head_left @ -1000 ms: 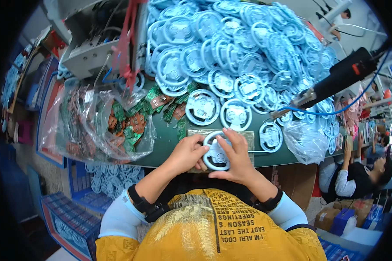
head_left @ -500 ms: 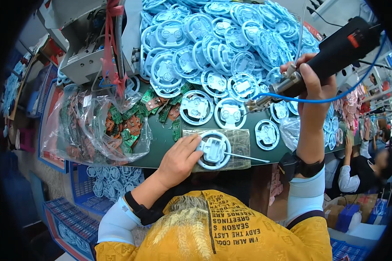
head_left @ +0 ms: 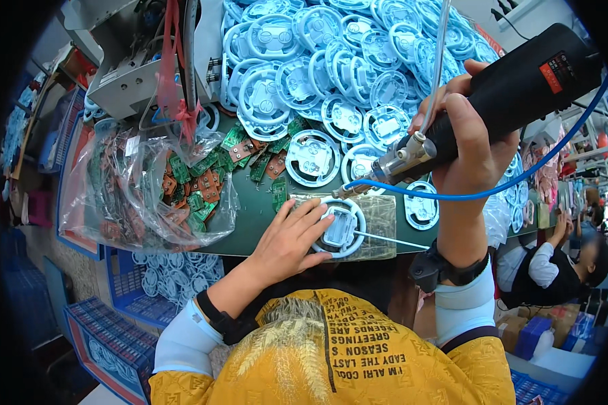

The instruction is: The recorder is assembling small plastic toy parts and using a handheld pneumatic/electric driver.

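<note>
The toy steering wheel (head_left: 362,235) sits on a taped block (head_left: 384,219) at the near side of the green table (head_left: 258,219). The left hand (head_left: 290,236) has its fingers out straight, laid on the wheel's left side, not curled round it. The right hand (head_left: 469,131) has its fingers wrapped round a black power screwdriver (head_left: 527,77), whose tip is by the wheel's far rim; I can't tell if they touch. It seems best to press the wheel flat, hold the tool straight and keep fingers clear. At left, a clear bag (head_left: 91,212) has green and brown circuit boards (head_left: 199,192). Near left, a blue crate (head_left: 123,287) holds more wheels (head_left: 172,280).
</note>
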`<state>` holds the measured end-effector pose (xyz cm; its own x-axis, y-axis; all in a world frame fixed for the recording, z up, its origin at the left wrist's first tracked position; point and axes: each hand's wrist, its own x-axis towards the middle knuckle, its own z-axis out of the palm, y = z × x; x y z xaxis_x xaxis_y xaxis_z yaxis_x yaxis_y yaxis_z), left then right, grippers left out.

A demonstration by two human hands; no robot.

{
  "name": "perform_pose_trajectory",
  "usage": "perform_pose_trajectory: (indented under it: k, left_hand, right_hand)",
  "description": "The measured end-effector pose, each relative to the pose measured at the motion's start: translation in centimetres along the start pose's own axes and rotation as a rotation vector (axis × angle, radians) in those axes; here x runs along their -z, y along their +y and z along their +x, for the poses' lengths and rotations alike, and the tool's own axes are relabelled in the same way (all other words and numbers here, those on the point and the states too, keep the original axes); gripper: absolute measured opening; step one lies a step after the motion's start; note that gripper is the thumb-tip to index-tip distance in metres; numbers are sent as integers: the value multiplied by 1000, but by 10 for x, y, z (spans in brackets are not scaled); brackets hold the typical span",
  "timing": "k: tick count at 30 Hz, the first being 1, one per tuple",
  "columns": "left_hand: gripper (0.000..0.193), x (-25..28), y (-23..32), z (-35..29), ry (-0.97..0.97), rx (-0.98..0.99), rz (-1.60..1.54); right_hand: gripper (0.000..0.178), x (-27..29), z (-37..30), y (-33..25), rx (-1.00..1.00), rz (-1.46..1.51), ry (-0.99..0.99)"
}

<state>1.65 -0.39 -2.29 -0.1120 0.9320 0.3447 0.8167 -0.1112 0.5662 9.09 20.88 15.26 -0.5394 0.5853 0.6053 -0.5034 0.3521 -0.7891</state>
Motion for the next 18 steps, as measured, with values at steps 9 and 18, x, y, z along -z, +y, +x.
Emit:
perform_pose_trajectory:
  k: [9, 18]
  left_hand:
    - [79, -3, 0, -1, 28, 16, -28]
    - [118, -16, -7, -8, 147, 62, -183]
  right_hand:
    - [32, -16, -18, 0, 5, 54, 25]
    - [45, -8, 7, -17, 88, 13, -17]
